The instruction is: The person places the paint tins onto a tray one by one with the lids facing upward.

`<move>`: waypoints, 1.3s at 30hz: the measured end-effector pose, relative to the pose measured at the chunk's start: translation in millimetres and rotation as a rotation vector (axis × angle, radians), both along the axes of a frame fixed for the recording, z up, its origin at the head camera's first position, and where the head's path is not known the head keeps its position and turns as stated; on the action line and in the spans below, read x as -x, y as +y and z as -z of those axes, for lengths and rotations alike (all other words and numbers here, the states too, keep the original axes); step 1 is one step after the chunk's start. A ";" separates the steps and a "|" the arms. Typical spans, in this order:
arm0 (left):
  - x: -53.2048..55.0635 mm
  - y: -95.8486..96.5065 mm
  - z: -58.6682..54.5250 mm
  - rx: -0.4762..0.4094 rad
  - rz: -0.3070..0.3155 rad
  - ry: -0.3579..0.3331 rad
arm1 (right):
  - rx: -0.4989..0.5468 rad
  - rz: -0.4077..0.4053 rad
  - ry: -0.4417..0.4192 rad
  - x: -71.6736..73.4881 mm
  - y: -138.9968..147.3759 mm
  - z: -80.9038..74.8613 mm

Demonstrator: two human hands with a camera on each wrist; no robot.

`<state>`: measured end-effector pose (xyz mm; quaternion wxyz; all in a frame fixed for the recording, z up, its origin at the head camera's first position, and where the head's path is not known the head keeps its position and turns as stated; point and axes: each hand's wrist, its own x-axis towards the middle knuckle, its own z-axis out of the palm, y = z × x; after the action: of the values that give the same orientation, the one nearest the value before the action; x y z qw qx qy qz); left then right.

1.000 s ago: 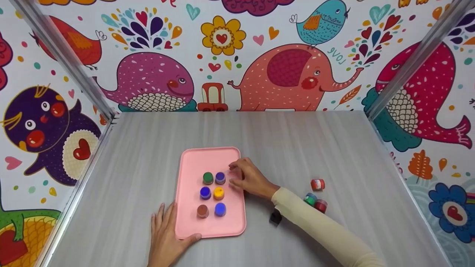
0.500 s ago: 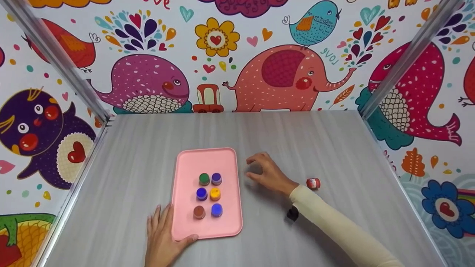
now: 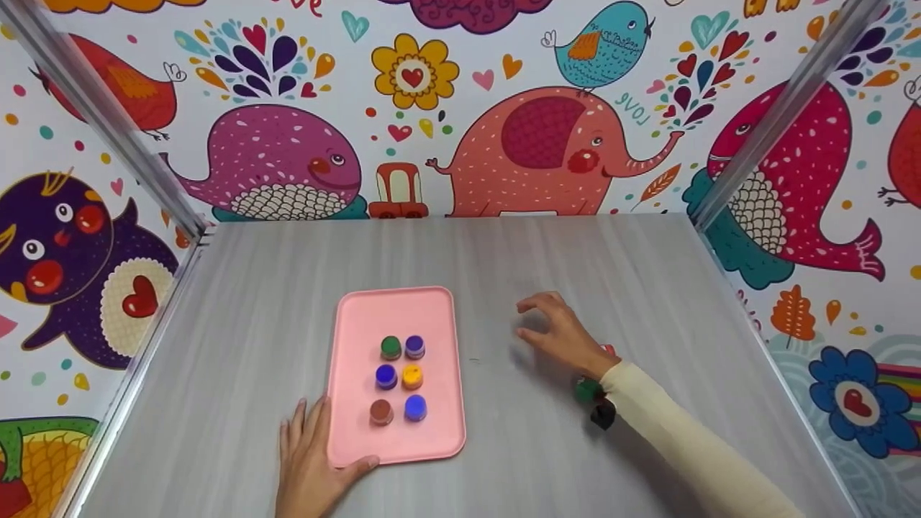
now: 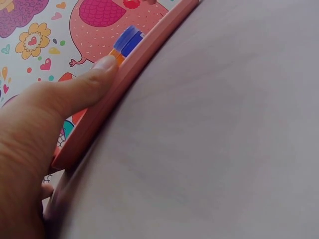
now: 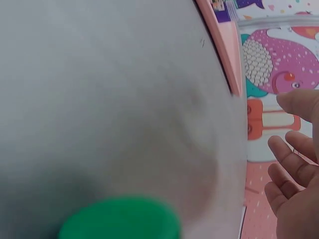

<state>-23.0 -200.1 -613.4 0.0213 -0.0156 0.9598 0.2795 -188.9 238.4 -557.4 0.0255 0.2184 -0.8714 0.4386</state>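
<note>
Small paint pots stand in pairs on a pink tray (image 3: 396, 446): green (image 3: 390, 347) beside purple (image 3: 414, 347), dark blue (image 3: 386, 376) beside yellow (image 3: 412, 376), brown (image 3: 381, 412) beside lighter blue (image 3: 415, 408). At the tray's near left corner, my left hand (image 3: 308, 457) lays its thumb over the rim, fingers straight along the left side. My right hand (image 3: 565, 334) is over the table right of the tray, fingers loosely bent, nothing between them. By its wrist are a green pot (image 3: 586, 389), a black pot (image 3: 603, 414) and a partly hidden red one (image 3: 609, 350).
The grey table (image 3: 273, 288) has printed walls at its back and sides, with metal posts (image 3: 777, 122) at the corners. A green lid (image 5: 122, 221) looms close at the bottom of the right wrist view.
My right hand has withdrawn from the tray's right edge, moving right towards the loose pots. My left hand keeps its place on the tray. The head view has shifted slightly.
</note>
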 end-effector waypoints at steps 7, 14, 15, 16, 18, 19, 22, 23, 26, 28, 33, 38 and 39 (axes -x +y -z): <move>0.8 1.3 -1.8 0.001 -0.009 -0.053 | 0.014 0.051 -0.058 -6.3 26.3 4.0; 3.2 4.2 -3.8 -0.012 -0.016 -0.077 | 0.016 0.141 -0.081 -16.2 58.3 9.4; 3.2 4.0 -3.7 -0.011 -0.017 -0.080 | 0.009 0.153 -0.084 -18.0 62.2 10.4; 3.1 3.6 -3.5 -0.007 -0.017 -0.079 | 0.002 0.166 -0.085 -20.1 66.0 11.6; 2.6 2.6 -2.6 0.004 -0.015 -0.068 | -0.008 0.191 -0.082 -24.1 72.9 14.4; 2.3 1.9 -1.8 0.010 -0.012 -0.055 | -0.013 0.202 -0.081 -26.0 76.1 15.9; 1.7 0.5 -0.4 0.029 0.000 -0.025 | -0.008 0.221 -0.080 -31.9 84.8 20.5; 1.6 0.2 0.1 0.033 0.004 -0.017 | -0.006 0.225 -0.080 -33.8 87.6 22.2; 1.5 -0.5 0.4 0.032 0.003 -0.016 | 0.011 0.221 -0.090 -38.8 94.4 26.8; 2.0 -0.3 0.2 0.025 0.000 -0.028 | 0.016 0.225 -0.099 -42.0 98.6 29.4; 3.3 1.1 -1.2 0.018 -0.008 -0.072 | 0.029 0.243 -0.111 -48.7 107.9 35.6; 3.9 2.2 -3.0 0.024 -0.016 -0.095 | 0.081 0.236 -0.108 -55.0 114.3 39.3; 4.2 2.4 -3.1 0.025 -0.017 -0.097 | 0.089 0.235 -0.106 -56.6 115.3 39.6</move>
<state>-27.3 -197.7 -610.3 0.0653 -0.0377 0.9609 0.2666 -132.3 353.7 -596.9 0.0403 0.0899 -0.8708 0.4817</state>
